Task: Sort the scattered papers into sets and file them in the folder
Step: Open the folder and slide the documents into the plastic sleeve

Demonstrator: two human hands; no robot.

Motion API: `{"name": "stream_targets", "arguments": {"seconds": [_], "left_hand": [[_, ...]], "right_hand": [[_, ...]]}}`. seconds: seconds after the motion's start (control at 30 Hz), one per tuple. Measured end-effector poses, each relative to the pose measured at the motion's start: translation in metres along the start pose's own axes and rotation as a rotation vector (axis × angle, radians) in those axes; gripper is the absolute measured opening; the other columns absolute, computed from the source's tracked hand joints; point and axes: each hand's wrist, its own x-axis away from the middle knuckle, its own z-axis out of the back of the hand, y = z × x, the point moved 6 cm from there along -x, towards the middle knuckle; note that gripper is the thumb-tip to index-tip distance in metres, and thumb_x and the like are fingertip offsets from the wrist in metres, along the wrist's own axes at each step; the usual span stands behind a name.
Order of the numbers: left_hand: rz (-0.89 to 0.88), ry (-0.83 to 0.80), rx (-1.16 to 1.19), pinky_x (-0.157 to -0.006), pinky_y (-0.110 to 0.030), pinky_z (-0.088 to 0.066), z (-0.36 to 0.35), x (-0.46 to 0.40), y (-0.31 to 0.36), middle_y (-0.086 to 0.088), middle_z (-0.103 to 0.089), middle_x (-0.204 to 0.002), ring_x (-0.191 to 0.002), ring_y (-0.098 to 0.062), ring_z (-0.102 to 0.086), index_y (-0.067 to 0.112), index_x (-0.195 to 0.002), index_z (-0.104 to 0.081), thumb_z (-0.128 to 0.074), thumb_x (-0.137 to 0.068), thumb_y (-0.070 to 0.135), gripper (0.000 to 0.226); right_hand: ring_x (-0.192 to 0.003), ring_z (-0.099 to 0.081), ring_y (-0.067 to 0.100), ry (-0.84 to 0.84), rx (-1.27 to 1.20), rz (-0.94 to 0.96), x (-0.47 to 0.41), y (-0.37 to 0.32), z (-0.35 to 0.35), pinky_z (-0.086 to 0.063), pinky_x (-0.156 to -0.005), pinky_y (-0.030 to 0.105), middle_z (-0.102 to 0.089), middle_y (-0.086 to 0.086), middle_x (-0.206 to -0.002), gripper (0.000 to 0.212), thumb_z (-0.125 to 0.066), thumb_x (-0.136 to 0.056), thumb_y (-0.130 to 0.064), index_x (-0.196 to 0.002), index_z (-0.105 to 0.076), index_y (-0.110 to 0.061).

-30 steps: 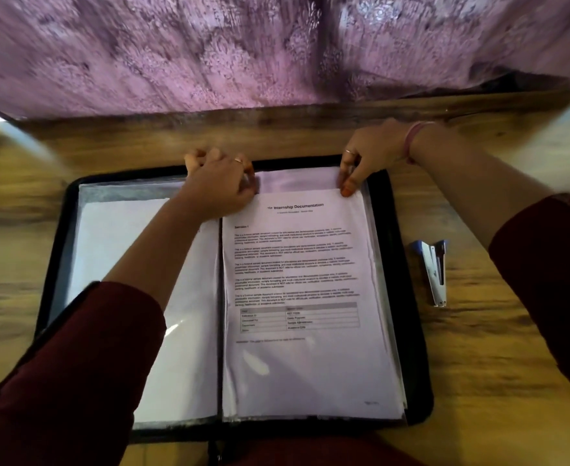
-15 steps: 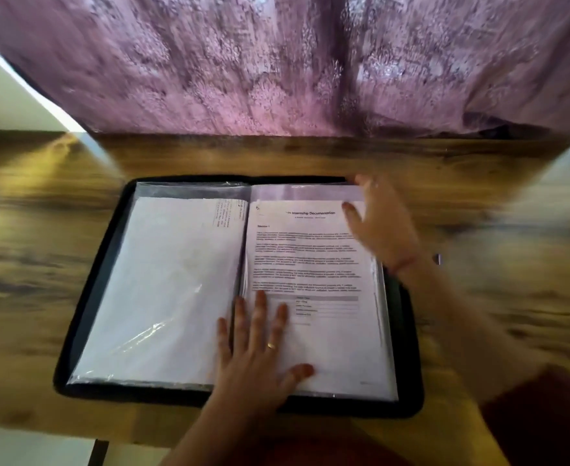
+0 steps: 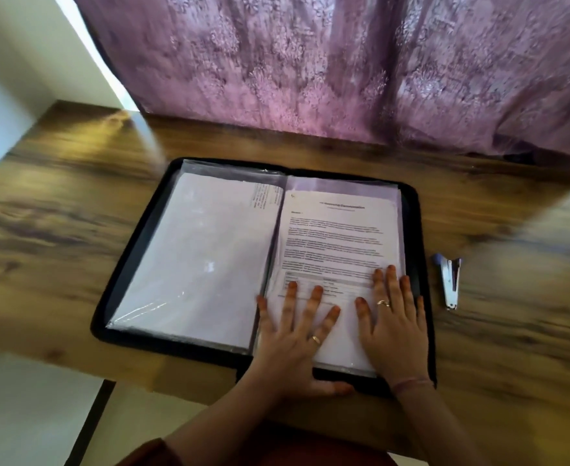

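Observation:
A black zip folder (image 3: 132,257) lies open on the wooden table. Its left side holds plain white sheets (image 3: 206,260) inside a clear sleeve. On the right side a printed page (image 3: 337,237) with a heading, text and a small table sits in another sleeve. My left hand (image 3: 293,334) lies flat with spread fingers on the lower part of that page. My right hand (image 3: 394,324) lies flat beside it near the folder's right edge. Neither hand holds anything.
A small blue and white stapler (image 3: 451,280) lies on the table right of the folder. A purple patterned curtain (image 3: 344,68) hangs behind the far table edge. The near table edge (image 3: 75,361) runs just below the folder, with floor beyond at the left.
Both hands left the top of the printed page and came down to its lower part. My right hand arrived last, now flat beside the left. The view shifted back and left.

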Motion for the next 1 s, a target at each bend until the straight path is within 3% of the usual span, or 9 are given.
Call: {"name": "stream_targets", "arguments": {"seconds": [0.13,0.2,0.3,0.4,0.5,0.63,0.77,0.9,1.0], "left_hand": [[-0.101,-0.120,0.167,-0.104,-0.071,0.020,0.011,0.001,-0.005,-0.001,0.028,-0.158,-0.142,-0.035,0.031,0.034,-0.154,-0.003,-0.029,-0.078,0.085,0.095],[-0.077,-0.072,0.431,-0.119,-0.055,0.001,0.034,0.011,-0.030,0.005,-0.007,-0.163,-0.150,-0.023,-0.001,0.033,-0.145,-0.040,-0.039,-0.084,0.073,0.073],[0.160,0.344,0.662,-0.111,-0.030,-0.030,0.070,0.050,-0.120,0.001,-0.053,-0.140,-0.128,-0.021,-0.047,0.020,-0.121,-0.067,-0.062,-0.090,0.040,0.037],[0.548,0.474,0.550,-0.105,-0.040,-0.034,0.068,0.091,-0.220,-0.015,-0.053,-0.134,-0.122,-0.036,-0.048,0.009,-0.128,-0.061,-0.068,-0.088,0.020,0.042],[0.853,0.206,0.536,-0.106,-0.050,-0.035,0.042,0.111,-0.275,-0.020,-0.041,-0.136,-0.125,-0.040,-0.040,0.010,-0.142,-0.043,-0.062,-0.090,0.033,0.060],[0.782,0.120,0.796,-0.101,-0.050,-0.044,0.028,0.108,-0.276,-0.015,-0.044,-0.136,-0.121,-0.033,-0.047,0.013,-0.142,-0.042,-0.060,-0.090,0.029,0.057],[0.751,0.238,0.943,-0.077,-0.027,-0.047,0.031,0.100,-0.277,-0.011,-0.057,-0.121,-0.099,-0.022,-0.057,0.012,-0.127,-0.055,-0.064,-0.089,0.024,0.040],[0.826,0.444,1.404,-0.069,-0.029,-0.051,0.031,0.109,-0.280,0.000,-0.071,-0.099,-0.084,-0.016,-0.064,0.024,-0.093,-0.067,-0.063,-0.093,0.024,0.005],[0.896,0.509,1.657,-0.072,-0.030,-0.052,0.025,0.116,-0.275,0.000,-0.073,-0.095,-0.092,-0.019,-0.068,0.022,-0.099,-0.072,-0.060,-0.094,0.032,0.017]], "right_hand": [[-0.144,-0.028,0.032,0.001,0.063,-0.035,-0.002,-0.005,0.006,-0.025,-0.114,0.051,-0.023,0.008,-0.157,0.070,-0.015,-0.089,-0.047,-0.151,-0.026,-0.016],[-0.133,-0.042,0.041,0.075,0.109,-0.084,0.002,-0.013,0.014,-0.034,-0.106,0.057,-0.039,0.019,-0.149,0.069,-0.021,-0.087,-0.040,-0.143,-0.042,-0.006],[-0.131,-0.043,0.044,0.198,0.074,-0.080,0.009,-0.059,0.014,-0.031,-0.107,0.062,-0.044,0.024,-0.143,0.057,-0.033,-0.089,-0.027,-0.135,-0.051,0.000],[-0.135,-0.041,0.032,0.223,-0.276,0.131,0.013,-0.149,0.000,-0.026,-0.116,0.046,-0.046,0.014,-0.145,0.053,-0.034,-0.095,-0.033,-0.135,-0.052,-0.004],[-0.143,-0.027,0.021,0.096,-0.339,0.345,0.022,-0.252,-0.029,-0.012,-0.119,0.035,-0.033,0.008,-0.155,0.064,-0.037,-0.095,-0.049,-0.145,-0.039,-0.009],[-0.149,0.002,0.025,-0.089,-0.167,0.457,0.034,-0.316,-0.074,0.003,-0.119,0.051,-0.003,0.009,-0.162,0.086,-0.033,-0.091,-0.066,-0.153,-0.013,-0.010],[-0.148,0.010,0.022,-0.123,-0.029,0.499,0.037,-0.314,-0.089,0.012,-0.116,0.056,0.003,0.007,-0.162,0.100,-0.031,-0.083,-0.078,-0.154,-0.007,-0.012],[-0.149,-0.003,0.024,-0.061,-0.156,0.521,0.039,-0.313,-0.081,0.003,-0.116,0.060,-0.008,0.004,-0.162,0.075,-0.038,-0.095,-0.054,-0.154,-0.010,-0.016],[-0.149,-0.012,0.018,-0.030,-0.413,0.483,0.036,-0.310,-0.068,0.002,-0.118,0.052,-0.020,-0.002,-0.160,0.054,-0.029,-0.101,-0.042,-0.152,-0.021,-0.025]]}}
